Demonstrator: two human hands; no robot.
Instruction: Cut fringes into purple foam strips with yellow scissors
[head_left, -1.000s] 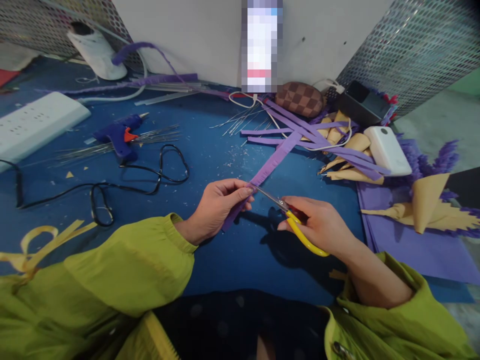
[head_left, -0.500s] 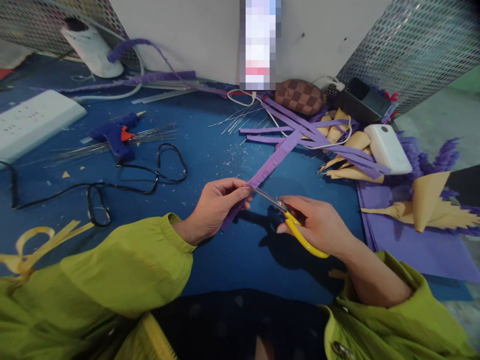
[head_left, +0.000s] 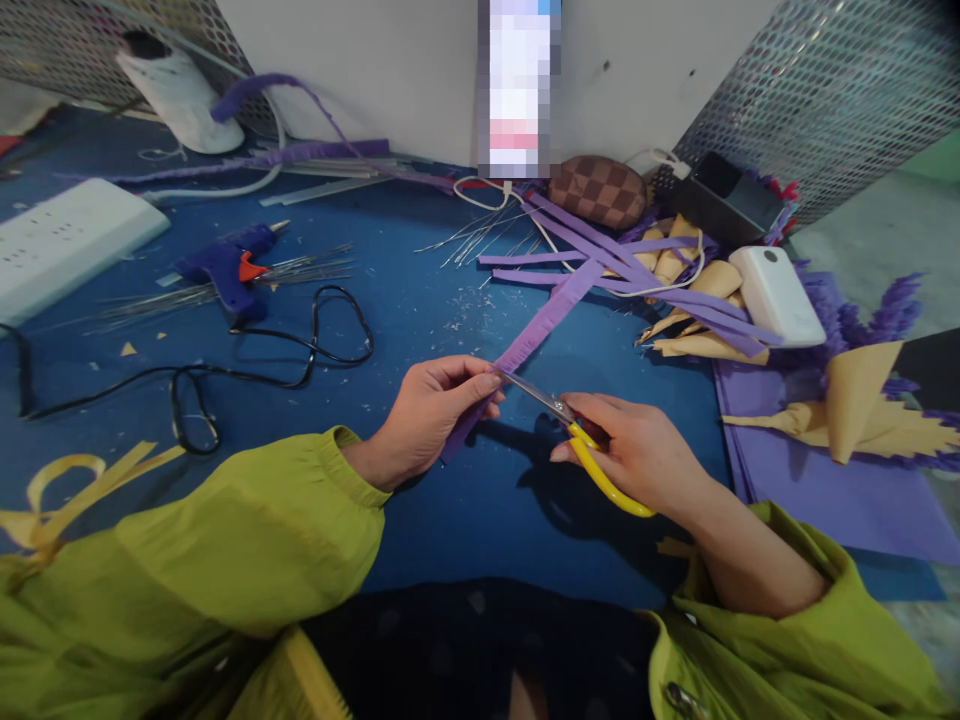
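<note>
**Partway along purple strip, scissors at its edge**

Pinching purple strip (head_left: 544,325) between thumb and fingers of left hand (head_left: 442,405); gripping yellow-handled scissors (head_left: 592,462) in right hand (head_left: 641,450), with blade tips at strip edge, right beside left fingertips; can't tell blade opening or depth of any cut.

Strip position: diagonal above bench (head_left: 420,300), far end among loose purple strips (head_left: 697,305), near end below left hand, in shadow.

Progress, judging by blade position: somewhere around mid-strip, so probably part done, part to go; ripple marks along far stretch, maybe snips, too fine to confirm; near end too shaded to read. Loose strips apparently already cut to width; purple sheets (head_left: 825,500) at right, seemingly whole; blue glue gun (head_left: 229,270) at left, out of hand.
</note>
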